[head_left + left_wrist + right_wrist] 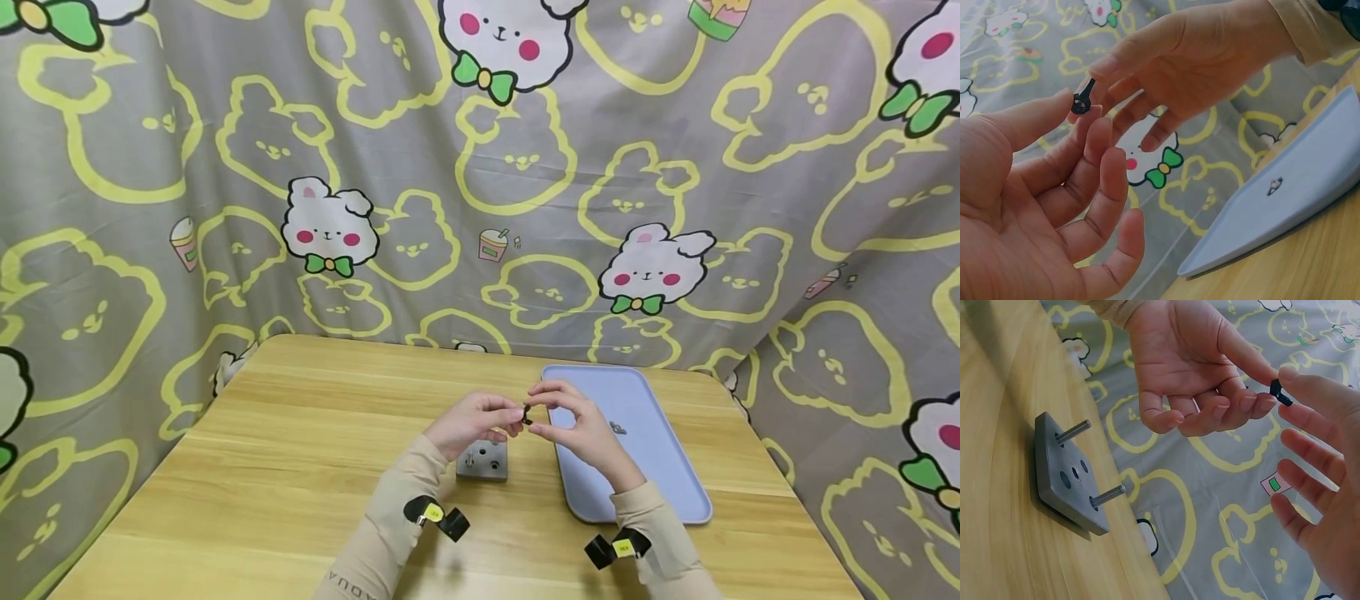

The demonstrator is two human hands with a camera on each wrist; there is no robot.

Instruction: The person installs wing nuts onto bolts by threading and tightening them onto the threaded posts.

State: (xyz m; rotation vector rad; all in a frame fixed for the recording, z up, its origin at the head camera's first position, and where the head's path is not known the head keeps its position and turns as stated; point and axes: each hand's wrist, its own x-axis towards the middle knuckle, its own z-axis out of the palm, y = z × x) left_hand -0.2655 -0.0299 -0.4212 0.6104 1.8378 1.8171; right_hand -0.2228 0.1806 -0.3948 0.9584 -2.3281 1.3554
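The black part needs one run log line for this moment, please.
left hand: pinches black part | right hand: at the part | metal block: two upright pins

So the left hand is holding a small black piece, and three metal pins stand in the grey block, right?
Not quite: two metal pins, not three, stand in the grey block, as the right wrist view shows. The left hand does hold the small black piece.

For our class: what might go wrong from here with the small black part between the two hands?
The small black part, held at the fingertips of the left hand and right hand, might slip and drop. A hand could knock the upright pins on the gray block nearby. If the tray is bumped, the small metallic piece on it may slide.
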